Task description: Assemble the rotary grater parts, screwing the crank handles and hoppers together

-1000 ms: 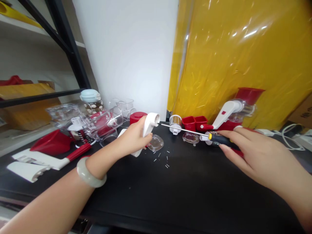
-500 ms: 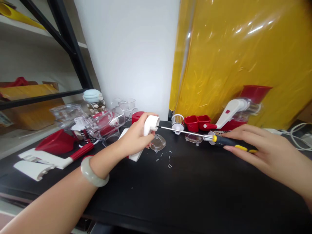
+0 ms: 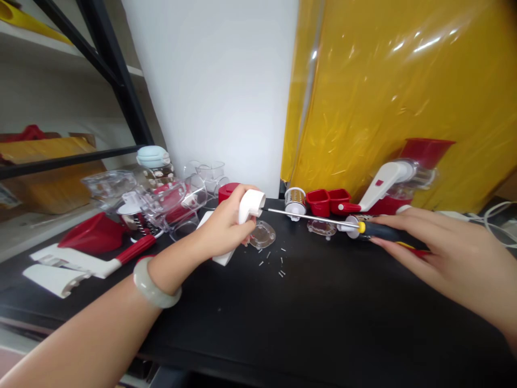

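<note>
My left hand (image 3: 228, 226) is closed around a white plastic part (image 3: 251, 205), whose open end faces right. My right hand (image 3: 436, 242) grips the dark handle of a screwdriver (image 3: 382, 231) between thumb and fingers. The long metal shaft runs left, and its tip meets the white part's open end; how deep it reaches is hidden. Below the white part, a clear round plastic cover (image 3: 264, 235) lies on the black table (image 3: 323, 312). Several small screws (image 3: 281, 274) are scattered beside it.
Clear plastic housings (image 3: 173, 205), a red hopper (image 3: 95, 234) and a white crank handle (image 3: 81, 258) lie at left. Behind stand a grater drum (image 3: 295, 202), red cups (image 3: 319, 202) and an assembled rotary grater (image 3: 404, 172). A white cable (image 3: 495, 226) lies at far right.
The screwdriver handle has turned in my right hand, showing red where yellow was. My left hand and the white part stay almost in place.
</note>
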Action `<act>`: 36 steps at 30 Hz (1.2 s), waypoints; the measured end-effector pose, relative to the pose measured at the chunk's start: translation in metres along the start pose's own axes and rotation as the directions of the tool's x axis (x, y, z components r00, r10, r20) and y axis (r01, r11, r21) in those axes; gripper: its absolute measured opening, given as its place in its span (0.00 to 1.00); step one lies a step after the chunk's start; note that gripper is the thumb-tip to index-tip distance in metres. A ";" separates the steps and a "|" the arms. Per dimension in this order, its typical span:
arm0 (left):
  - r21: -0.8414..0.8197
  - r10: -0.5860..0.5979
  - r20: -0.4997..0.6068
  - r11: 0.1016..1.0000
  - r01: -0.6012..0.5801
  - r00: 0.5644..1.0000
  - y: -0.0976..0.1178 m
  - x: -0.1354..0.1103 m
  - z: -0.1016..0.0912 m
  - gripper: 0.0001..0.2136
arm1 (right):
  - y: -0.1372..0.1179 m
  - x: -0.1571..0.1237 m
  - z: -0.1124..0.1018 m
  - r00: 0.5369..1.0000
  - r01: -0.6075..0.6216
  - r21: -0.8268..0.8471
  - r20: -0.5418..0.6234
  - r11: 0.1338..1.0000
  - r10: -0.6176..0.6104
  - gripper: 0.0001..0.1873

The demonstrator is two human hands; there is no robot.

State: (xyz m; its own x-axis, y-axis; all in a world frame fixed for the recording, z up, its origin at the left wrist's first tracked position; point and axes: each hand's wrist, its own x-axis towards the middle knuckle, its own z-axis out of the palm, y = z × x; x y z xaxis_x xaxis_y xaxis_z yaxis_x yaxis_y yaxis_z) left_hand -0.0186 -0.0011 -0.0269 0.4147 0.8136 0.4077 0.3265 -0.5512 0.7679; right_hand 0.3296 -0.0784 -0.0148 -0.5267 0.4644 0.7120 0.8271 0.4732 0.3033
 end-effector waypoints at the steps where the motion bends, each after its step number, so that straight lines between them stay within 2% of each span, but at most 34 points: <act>1: -0.006 0.000 -0.002 1.000 0.000 1.000 0.000 0.000 0.000 0.24 | 0.000 0.000 0.000 1.000 0.009 -0.004 -0.006 1.000 -0.009 0.14; 10: -0.020 -0.034 0.001 0.999 0.034 0.999 0.001 0.000 0.001 0.23 | -0.001 0.001 0.002 0.998 0.042 -0.065 -0.049 0.997 -0.045 0.11; 16: -0.028 -0.054 0.014 0.998 0.054 0.998 0.001 -0.001 0.002 0.23 | -0.002 0.002 0.002 0.999 -0.003 -0.042 -0.046 0.999 0.001 0.08; 20: -0.031 -0.055 0.013 0.998 0.056 0.998 0.002 -0.001 0.002 0.22 | -0.003 0.004 0.002 0.994 -0.009 -0.033 -0.106 0.999 0.005 0.06; 28: -0.049 -0.052 -0.001 0.997 0.052 0.999 0.002 0.000 0.001 0.22 | -0.003 0.004 0.002 0.993 0.000 -0.033 -0.121 0.999 -0.004 0.09; 36: -0.090 -0.032 -0.012 0.995 0.031 0.999 0.002 0.000 0.001 0.23 | 0.009 -0.002 0.000 0.999 -0.018 0.163 -0.024 0.986 0.022 0.13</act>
State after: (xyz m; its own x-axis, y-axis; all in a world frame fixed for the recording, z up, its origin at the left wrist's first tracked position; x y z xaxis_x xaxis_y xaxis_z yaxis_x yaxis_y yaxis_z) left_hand -0.0167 -0.0025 -0.0260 0.3936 0.8330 0.3889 0.2616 -0.5071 0.8213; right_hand 0.3380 -0.0752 -0.0132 -0.5035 0.4567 0.7334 0.7934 0.5805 0.1832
